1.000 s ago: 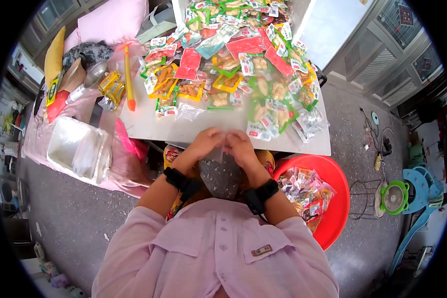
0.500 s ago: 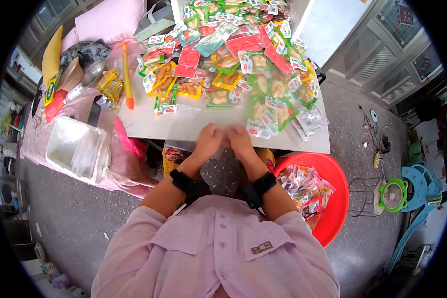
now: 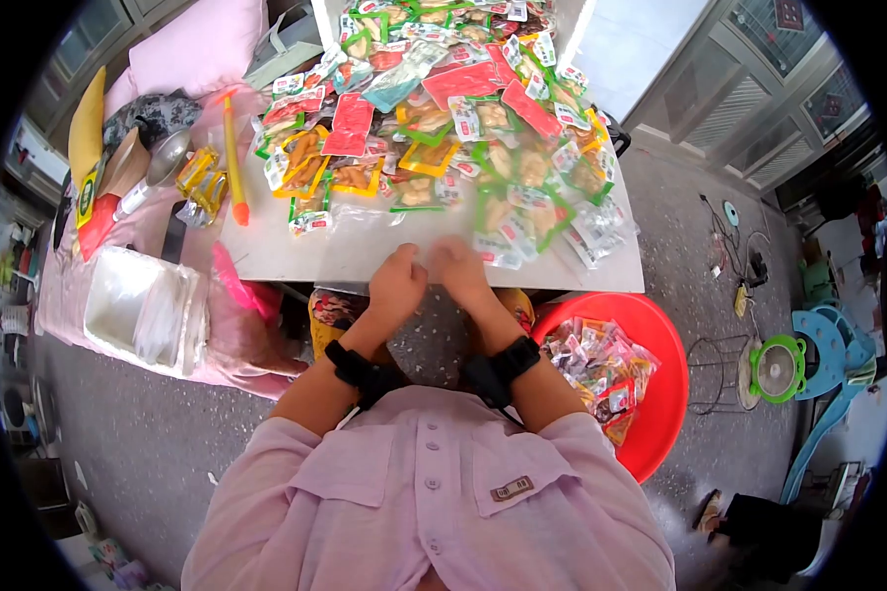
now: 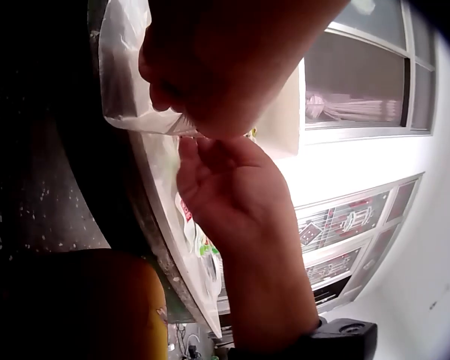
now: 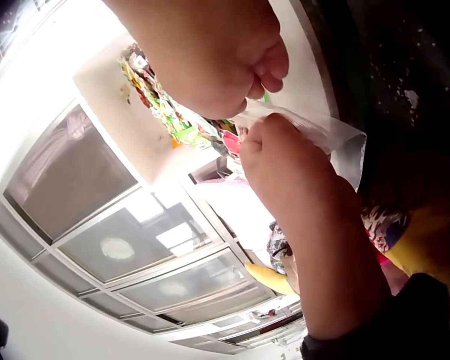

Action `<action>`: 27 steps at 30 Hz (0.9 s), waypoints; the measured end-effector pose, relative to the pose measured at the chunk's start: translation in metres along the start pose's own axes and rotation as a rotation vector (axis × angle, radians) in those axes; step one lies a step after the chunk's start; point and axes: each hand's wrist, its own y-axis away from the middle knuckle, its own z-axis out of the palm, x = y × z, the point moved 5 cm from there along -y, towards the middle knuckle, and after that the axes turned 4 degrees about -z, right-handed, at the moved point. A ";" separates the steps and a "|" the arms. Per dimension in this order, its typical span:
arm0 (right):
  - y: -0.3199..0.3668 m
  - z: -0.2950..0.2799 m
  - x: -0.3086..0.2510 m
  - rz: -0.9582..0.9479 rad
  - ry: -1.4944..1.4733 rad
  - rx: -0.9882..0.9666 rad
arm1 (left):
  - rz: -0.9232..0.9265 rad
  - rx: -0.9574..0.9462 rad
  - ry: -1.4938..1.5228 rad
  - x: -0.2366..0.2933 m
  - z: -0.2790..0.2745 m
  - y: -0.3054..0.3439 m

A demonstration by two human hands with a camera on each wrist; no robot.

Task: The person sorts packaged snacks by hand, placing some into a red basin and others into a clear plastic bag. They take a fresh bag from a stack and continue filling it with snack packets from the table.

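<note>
Over the table's front edge, the left hand (image 3: 397,282) curls its fingers on a clear plastic bag (image 4: 124,82), which hangs off in the left wrist view. Just beside it the right hand (image 3: 461,272), blurred in the head view, has its curled fingertips at the same bag's edge (image 5: 347,142). A small gap separates the hands in the head view. Beyond them lies a pile of sealed food packets (image 3: 429,158) with green, orange and red borders. Fingertips are partly hidden in both wrist views.
A red basin (image 3: 668,384) of small packets stands right of the legs. Left are a white foam box (image 3: 118,295), a metal bowl (image 3: 170,158) and a yellow-orange stick (image 3: 233,163). A green fan (image 3: 779,369) and another person's dark-clothed leg (image 3: 774,532) show at right.
The hands have drawn slightly apart and the left one is turned more upright. The head view has shifted, moving the table leftward in it. Another person's leg and foot have appeared at lower right.
</note>
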 end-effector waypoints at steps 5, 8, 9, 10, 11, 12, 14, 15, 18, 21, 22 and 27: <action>-0.005 -0.049 -0.003 -0.290 0.538 0.143 | 0.048 0.035 -0.084 0.004 0.008 -0.002; -0.009 -0.083 0.005 -0.257 0.719 0.189 | 0.095 0.005 -0.146 0.009 0.014 -0.004; -0.009 -0.091 0.009 -0.232 0.773 0.182 | 0.111 -0.001 -0.171 0.011 0.015 -0.005; -0.010 -0.098 0.014 -0.207 0.826 0.175 | 0.127 -0.008 -0.196 0.013 0.016 -0.005; -0.016 -0.102 0.038 -0.105 0.940 0.132 | 0.143 -0.014 -0.222 0.014 0.017 -0.005; -0.016 -0.104 0.039 -0.146 0.967 0.125 | 0.147 -0.020 -0.235 0.015 0.018 -0.006; -0.016 -0.106 0.040 -0.232 1.017 0.111 | 0.155 -0.028 -0.263 0.015 0.019 -0.007; -0.017 -0.107 0.042 -0.210 1.029 0.087 | 0.132 -0.067 -0.282 0.014 0.020 -0.009; -0.021 -0.106 0.043 -0.166 1.058 0.013 | 0.088 -0.150 -0.322 0.014 0.021 -0.011; -0.023 -0.108 0.035 -0.223 1.080 -0.062 | 0.092 -0.158 -0.329 0.015 0.021 -0.011; -0.023 -0.110 0.034 -0.279 1.088 -0.086 | 0.092 -0.160 -0.332 0.014 0.021 -0.011; -0.033 -0.111 0.029 -0.217 1.192 -0.203 | 0.116 -0.107 -0.324 0.014 0.022 -0.010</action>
